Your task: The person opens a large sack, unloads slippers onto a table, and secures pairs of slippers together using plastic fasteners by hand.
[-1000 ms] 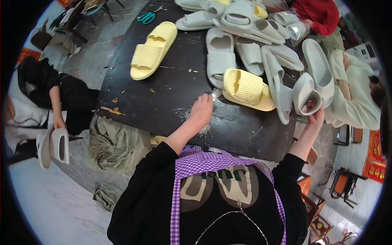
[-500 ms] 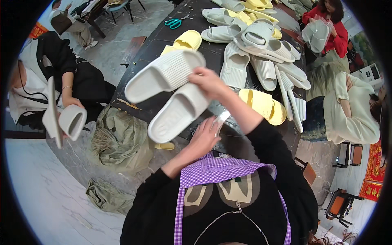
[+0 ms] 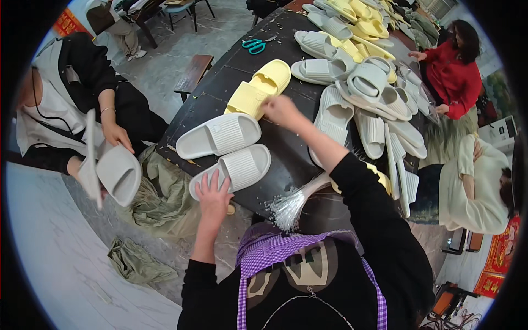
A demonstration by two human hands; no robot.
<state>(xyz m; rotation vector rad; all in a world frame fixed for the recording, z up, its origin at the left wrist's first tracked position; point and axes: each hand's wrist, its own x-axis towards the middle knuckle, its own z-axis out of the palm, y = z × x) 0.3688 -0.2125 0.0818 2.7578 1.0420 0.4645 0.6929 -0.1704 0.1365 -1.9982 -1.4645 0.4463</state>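
left hand (image 3: 213, 193): fingers spread, palm down | right hand (image 3: 279, 109): arm outstretched, fingers curled

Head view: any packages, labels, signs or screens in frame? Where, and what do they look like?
Red hanging sign: lower right edge, beside the person in white; rectangular, red with gold marks.
Red panel: upper left corner, on the floor edge; red with gold pattern, partly cut off.
Bundle of clear plastic tag ties: near edge of the dark table, between left hand and right hand; translucent white strands.
No screens or packages that can be told.
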